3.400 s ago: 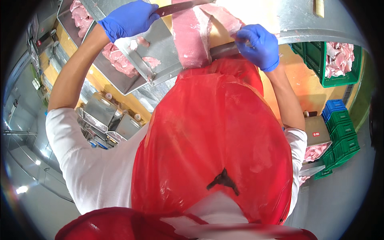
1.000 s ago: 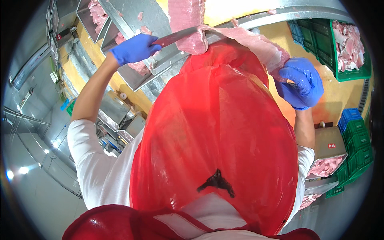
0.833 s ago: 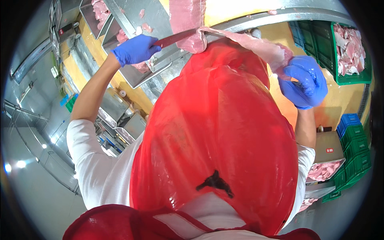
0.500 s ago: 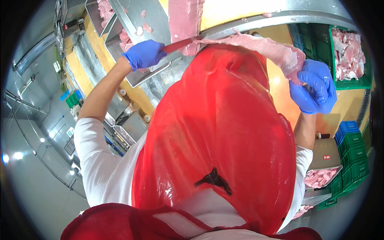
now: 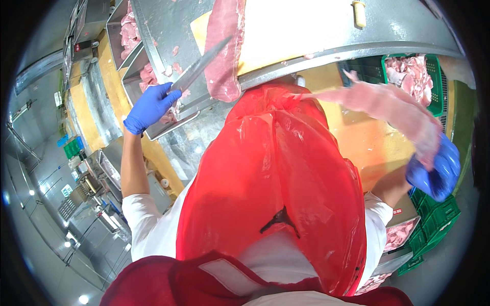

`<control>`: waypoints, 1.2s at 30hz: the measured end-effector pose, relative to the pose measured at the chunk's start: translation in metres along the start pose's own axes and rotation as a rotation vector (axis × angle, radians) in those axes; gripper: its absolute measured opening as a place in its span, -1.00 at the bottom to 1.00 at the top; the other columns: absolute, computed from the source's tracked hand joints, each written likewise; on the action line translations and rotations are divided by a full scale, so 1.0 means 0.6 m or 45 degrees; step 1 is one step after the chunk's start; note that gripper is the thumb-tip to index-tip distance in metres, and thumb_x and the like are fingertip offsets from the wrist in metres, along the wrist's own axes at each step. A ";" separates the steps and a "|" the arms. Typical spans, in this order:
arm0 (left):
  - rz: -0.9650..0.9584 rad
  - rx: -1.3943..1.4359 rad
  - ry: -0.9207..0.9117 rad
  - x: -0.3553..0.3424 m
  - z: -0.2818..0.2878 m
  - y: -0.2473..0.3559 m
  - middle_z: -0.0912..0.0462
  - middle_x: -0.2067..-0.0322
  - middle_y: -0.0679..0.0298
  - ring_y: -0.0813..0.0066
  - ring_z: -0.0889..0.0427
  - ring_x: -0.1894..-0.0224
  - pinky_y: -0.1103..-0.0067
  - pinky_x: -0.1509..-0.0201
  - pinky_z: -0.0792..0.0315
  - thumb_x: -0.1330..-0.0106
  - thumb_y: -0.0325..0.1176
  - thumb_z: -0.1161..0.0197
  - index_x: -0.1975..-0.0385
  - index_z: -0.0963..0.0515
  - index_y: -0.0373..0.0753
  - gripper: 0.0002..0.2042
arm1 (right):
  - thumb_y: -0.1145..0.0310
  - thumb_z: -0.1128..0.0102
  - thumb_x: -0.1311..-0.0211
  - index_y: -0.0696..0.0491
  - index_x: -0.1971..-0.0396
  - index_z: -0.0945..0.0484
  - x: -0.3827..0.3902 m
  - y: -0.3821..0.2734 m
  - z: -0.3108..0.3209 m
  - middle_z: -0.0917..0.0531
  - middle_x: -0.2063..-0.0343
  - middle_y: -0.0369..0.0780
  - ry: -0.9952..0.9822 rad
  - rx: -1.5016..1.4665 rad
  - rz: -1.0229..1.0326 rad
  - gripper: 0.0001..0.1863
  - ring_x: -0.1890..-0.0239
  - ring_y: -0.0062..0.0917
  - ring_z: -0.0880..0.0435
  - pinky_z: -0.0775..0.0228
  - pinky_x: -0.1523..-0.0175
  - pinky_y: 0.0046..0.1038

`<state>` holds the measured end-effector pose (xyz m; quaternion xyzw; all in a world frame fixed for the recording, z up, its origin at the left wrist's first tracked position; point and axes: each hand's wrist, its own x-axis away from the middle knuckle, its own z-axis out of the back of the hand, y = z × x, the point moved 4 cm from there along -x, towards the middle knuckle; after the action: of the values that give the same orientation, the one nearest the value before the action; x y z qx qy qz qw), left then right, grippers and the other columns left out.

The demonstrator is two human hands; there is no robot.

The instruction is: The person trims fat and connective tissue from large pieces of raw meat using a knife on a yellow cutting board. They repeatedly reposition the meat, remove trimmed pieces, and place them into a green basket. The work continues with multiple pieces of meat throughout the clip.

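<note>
My left hand [image 5: 149, 108], in a blue glove, grips a long knife [image 5: 202, 61] at the upper left, with the blade angled up toward a pork loin piece [image 5: 224, 51]. That piece lies on the steel counter beside a pale cutting board [image 5: 280, 35], its lower end at the counter's edge. My right hand [image 5: 434, 168], also gloved in blue, is closed on the end of a long trimmed meat strip [image 5: 388, 109], which hangs out to the right away from the board, slightly blurred, over the yellowish floor and below a green crate.
Steel trays of meat [image 5: 130, 33] stand left of the counter [image 5: 344, 50]. A green crate of trimmings [image 5: 434, 66] sits at upper right, stacked green crates [image 5: 436, 232] and more meat containers at lower right. A pale cylindrical object [image 5: 359, 13] lies on the counter.
My right hand has swung right and downward, carrying the strip clear of the loin piece and counter edge. The knife has lifted away from the cut and now points diagonally upward.
</note>
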<state>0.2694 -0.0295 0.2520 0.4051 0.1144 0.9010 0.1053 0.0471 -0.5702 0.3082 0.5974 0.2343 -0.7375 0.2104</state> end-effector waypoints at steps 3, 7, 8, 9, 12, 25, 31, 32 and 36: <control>-0.099 0.317 0.262 -0.014 -0.005 0.004 -0.50 0.58 0.26 0.60 -0.45 0.47 0.54 0.33 -0.38 -0.46 -0.16 -0.19 0.27 -0.58 -0.34 -0.69 | 0.47 -0.33 -0.06 0.15 0.38 -0.58 -0.053 0.024 0.073 -0.62 0.43 -0.22 0.149 0.275 0.059 -0.86 0.39 -0.46 -0.62 -0.52 0.21 -0.43; -0.038 0.517 0.416 -0.053 -0.026 -0.027 -0.49 0.59 0.40 0.68 -0.40 0.55 0.60 0.45 -0.31 -0.47 -0.14 -0.19 0.35 -0.54 -0.28 -0.70 | 0.53 -0.37 -0.11 0.16 0.31 -0.63 -0.098 0.043 0.151 -0.68 0.33 -0.21 0.091 0.640 -0.110 -0.86 0.25 -0.50 -0.63 -0.50 0.06 -0.44; 0.012 0.564 0.415 -0.063 -0.026 -0.029 -0.48 0.60 0.41 0.70 -0.39 0.58 0.61 0.48 -0.30 -0.47 -0.14 -0.19 0.36 -0.54 -0.27 -0.70 | 0.55 -0.38 -0.12 0.17 0.29 -0.64 -0.087 0.055 0.162 -0.70 0.30 -0.21 0.092 0.736 -0.204 -0.85 0.22 -0.51 -0.64 -0.50 0.02 -0.45; 0.042 0.646 0.437 -0.065 -0.029 -0.022 -0.45 0.62 0.43 0.72 -0.34 0.63 0.62 0.58 -0.23 -0.47 -0.13 -0.18 0.39 -0.53 -0.26 -0.70 | 0.57 -0.39 -0.13 0.17 0.27 -0.66 -0.065 0.073 0.171 -0.71 0.27 -0.21 0.076 0.802 -0.324 -0.85 0.18 -0.52 -0.64 -0.49 -0.01 -0.45; -0.047 0.750 0.541 -0.109 -0.055 -0.050 -0.47 0.61 0.38 0.69 -0.38 0.62 0.61 0.58 -0.29 -0.47 -0.15 -0.14 0.35 -0.51 -0.27 -0.71 | 0.61 -0.45 -0.02 0.22 0.43 -0.67 0.094 0.131 0.146 -0.72 0.44 -0.17 -0.291 0.943 -0.629 -0.88 0.39 -0.42 -0.66 -0.54 0.16 -0.38; -0.375 0.384 0.660 -0.297 -0.027 0.077 -0.63 0.38 0.05 0.23 -0.63 0.38 0.38 0.27 -0.50 -0.43 -0.31 -0.08 -0.35 -0.28 -0.23 -0.50 | 0.15 -0.48 -0.05 0.16 -0.06 -0.59 0.817 -0.091 -0.119 -0.73 0.10 -0.09 -1.730 -0.296 -2.310 -0.41 0.06 -0.38 -0.70 -0.51 -0.10 -0.38; -0.519 -0.299 0.665 -0.407 -0.023 0.148 -0.65 0.42 -0.15 -0.08 -0.68 0.36 0.16 0.25 -0.51 -0.38 -0.32 -0.06 -0.32 -0.32 -0.30 -0.50 | 0.06 -0.16 -0.29 0.15 0.35 -0.65 0.422 0.059 -0.349 -0.66 0.43 0.01 -1.511 -0.367 -1.764 -0.60 0.40 -0.15 -0.65 -0.47 0.20 -0.20; -0.461 -0.152 0.611 -0.397 -0.020 0.135 -0.65 0.44 -0.09 0.04 -0.66 0.41 0.25 0.30 -0.50 -0.40 -0.32 -0.08 -0.30 -0.36 -0.29 -0.53 | 0.01 -0.14 -0.29 0.13 0.36 -0.65 0.430 0.066 -0.343 -0.66 0.42 0.02 -1.429 -0.426 -1.815 -0.58 0.36 -0.14 -0.67 -0.49 0.18 -0.17; -0.243 0.274 0.533 -0.333 -0.021 0.079 -0.56 0.35 0.25 0.58 -0.48 0.48 0.54 0.46 -0.40 -0.47 -0.41 -0.04 -0.51 -0.11 -0.08 -0.40 | 0.00 -0.15 -0.26 0.03 0.35 -0.68 0.439 0.045 -0.396 -0.71 0.31 -0.02 -1.322 -0.284 -1.731 -0.62 0.24 -0.01 -0.68 -0.52 0.10 -0.10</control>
<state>0.3851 -0.1324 0.1163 0.2062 0.2665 0.9338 0.1200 0.1967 -0.4580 0.0055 -0.1092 0.4862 -0.8558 -0.1389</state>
